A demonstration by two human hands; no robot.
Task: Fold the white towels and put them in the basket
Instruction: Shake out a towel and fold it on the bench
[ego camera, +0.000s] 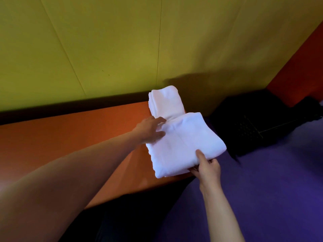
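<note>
A folded white towel is held between both hands over the right end of the orange table. My left hand grips its left edge with the thumb on top. My right hand pinches its near right corner, thumb on top and fingers underneath. Behind it a second folded white towel lies at the table's far right corner. A black basket with a perforated wall stands on the floor to the right of the table, in shadow.
A yellow-green wall rises behind the table, and an orange wall closes the right side. Purple floor spreads to the right and front. Dark space lies under the table's near edge.
</note>
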